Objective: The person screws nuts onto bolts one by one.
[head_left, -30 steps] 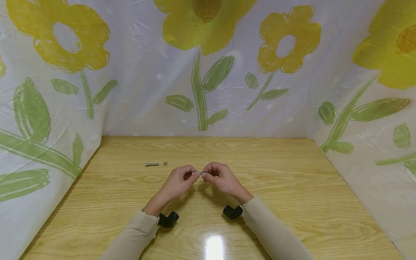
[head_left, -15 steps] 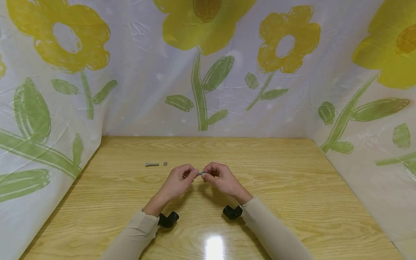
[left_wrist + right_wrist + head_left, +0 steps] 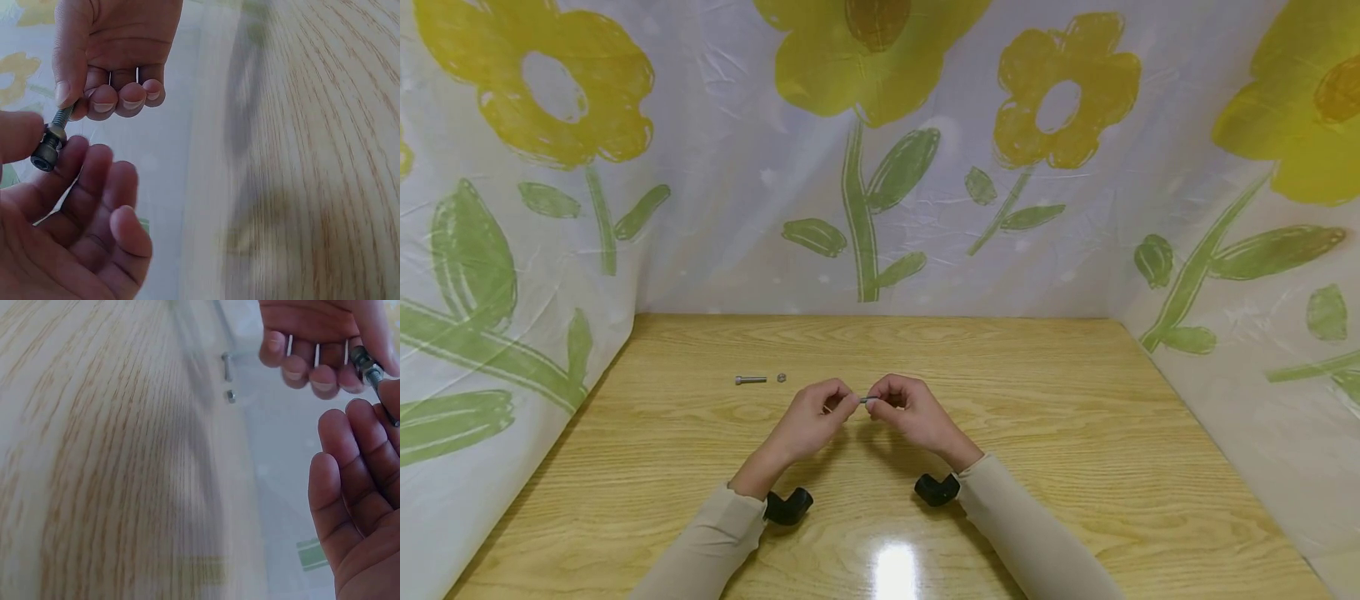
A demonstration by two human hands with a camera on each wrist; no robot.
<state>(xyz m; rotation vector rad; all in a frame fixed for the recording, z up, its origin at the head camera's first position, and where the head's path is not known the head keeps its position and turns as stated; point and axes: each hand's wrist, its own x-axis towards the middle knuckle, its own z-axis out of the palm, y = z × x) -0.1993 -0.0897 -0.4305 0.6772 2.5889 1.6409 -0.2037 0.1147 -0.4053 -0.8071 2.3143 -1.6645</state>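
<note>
Over the middle of the wooden table, both hands meet at a small metal bolt (image 3: 44, 156) with a round socket head. A nut (image 3: 57, 132) sits on its threaded shank, close to the head. My left hand (image 3: 814, 418) pinches the nut between thumb and index finger, its other fingers loosely bent. From the opposite side, my right hand (image 3: 919, 414) pinches the shank near its tip, which pokes out past the fingers in the right wrist view. Fingers hide most of the bolt in the head view.
Farther back and left on the table (image 3: 1075, 417) lie a second bolt (image 3: 751, 380) and a loose nut (image 3: 781, 378) beside it. A flower-printed cloth (image 3: 730, 208) encloses the back and both sides. A black camera mount sits at each wrist.
The left fingers drew slightly left, baring more of the bolt, then came back toward the right hand. My right hand stays in place; the second bolt and loose nut have not moved.
</note>
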